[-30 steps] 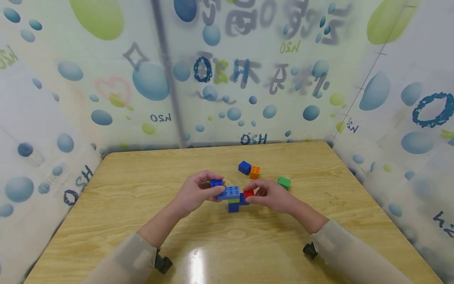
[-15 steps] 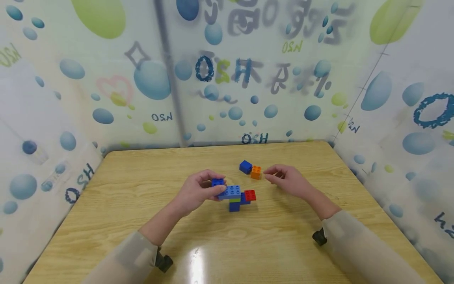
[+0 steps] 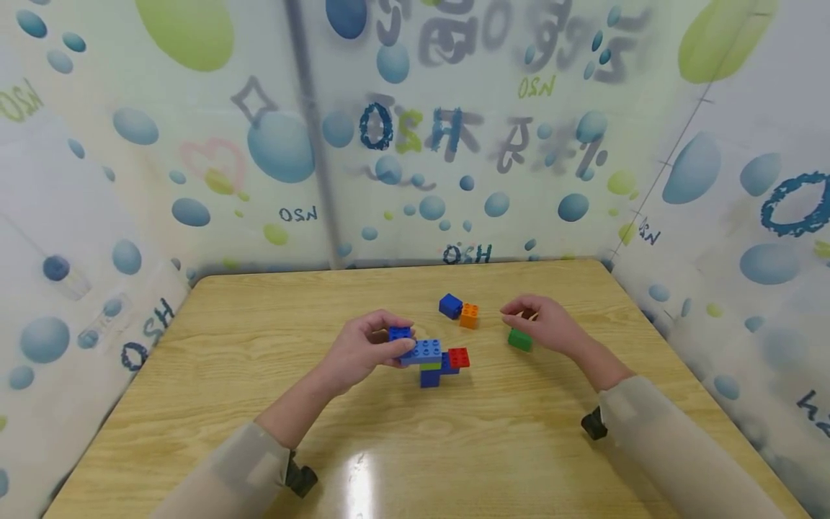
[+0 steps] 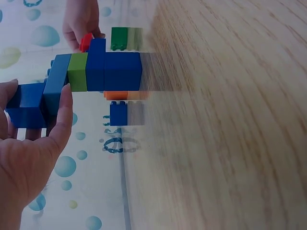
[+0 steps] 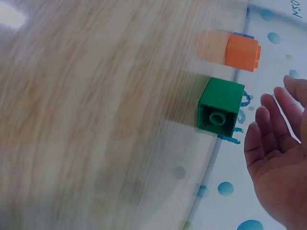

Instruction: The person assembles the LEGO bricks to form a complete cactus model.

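Note:
My left hand [image 3: 363, 351] grips a built stack of toy building bricks by its left end, thumb and fingers around a dark blue brick [image 4: 26, 106]. Beside it in the stack is a lighter blue brick [image 3: 426, 351], with a lime green brick [image 4: 77, 72] under that and dark blue bricks [image 4: 115, 71] at the bottom. A red brick [image 3: 458, 357] tops the right side. My right hand [image 3: 547, 324] is over a loose green brick [image 3: 520, 340], its fingers loosely bent and holding nothing. In the right wrist view the green brick's hollow underside faces the camera.
An orange brick [image 3: 469, 316] and a loose dark blue brick [image 3: 450, 306] lie together beyond the stack. All sit on a wooden table [image 3: 292, 310], with a patterned wall covering [image 3: 402, 238] along its far edge.
My right hand has let go of the red brick, which stays on the stack. That hand moved right and away, over the green brick. The left hand keeps its grip.

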Tool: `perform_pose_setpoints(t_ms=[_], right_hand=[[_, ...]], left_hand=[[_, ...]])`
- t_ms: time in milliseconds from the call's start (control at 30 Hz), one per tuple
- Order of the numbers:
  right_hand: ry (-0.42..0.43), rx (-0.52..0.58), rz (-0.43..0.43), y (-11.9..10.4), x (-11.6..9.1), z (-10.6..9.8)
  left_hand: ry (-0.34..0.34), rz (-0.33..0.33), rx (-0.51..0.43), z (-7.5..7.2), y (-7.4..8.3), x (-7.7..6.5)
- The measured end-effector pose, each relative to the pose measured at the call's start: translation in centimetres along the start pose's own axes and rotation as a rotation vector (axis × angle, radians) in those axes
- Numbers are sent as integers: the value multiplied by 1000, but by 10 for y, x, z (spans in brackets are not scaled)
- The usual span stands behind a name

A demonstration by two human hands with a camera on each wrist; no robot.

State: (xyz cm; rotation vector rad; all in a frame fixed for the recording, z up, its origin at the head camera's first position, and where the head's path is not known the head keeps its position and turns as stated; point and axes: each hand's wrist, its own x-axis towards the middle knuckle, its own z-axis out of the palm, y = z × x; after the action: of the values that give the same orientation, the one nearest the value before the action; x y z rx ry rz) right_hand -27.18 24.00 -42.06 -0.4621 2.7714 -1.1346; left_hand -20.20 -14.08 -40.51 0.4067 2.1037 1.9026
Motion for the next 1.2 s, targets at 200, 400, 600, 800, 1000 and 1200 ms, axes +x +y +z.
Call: perform_pose_setpoints(t_ms=[200, 400, 600, 800, 1000, 1200], right_hand=[[-18, -43, 39, 13, -2, -4], [-95, -80, 71, 21, -5, -7], [-117, -104, 57, 25, -8, -7], [-125, -108, 61, 27, -8, -5], [-128, -85, 30, 31, -9, -2], [-117, -54, 12, 29, -15, 1]], left_hand=[[-3, -3, 4, 0, 0, 1], [-6, -6, -1, 0, 0, 0], [-12, -2, 2, 0, 1, 0], [-12, 2, -4, 0, 1, -1], [-11, 5, -2, 0, 1, -1], [-10, 6, 2, 0, 1, -1]])
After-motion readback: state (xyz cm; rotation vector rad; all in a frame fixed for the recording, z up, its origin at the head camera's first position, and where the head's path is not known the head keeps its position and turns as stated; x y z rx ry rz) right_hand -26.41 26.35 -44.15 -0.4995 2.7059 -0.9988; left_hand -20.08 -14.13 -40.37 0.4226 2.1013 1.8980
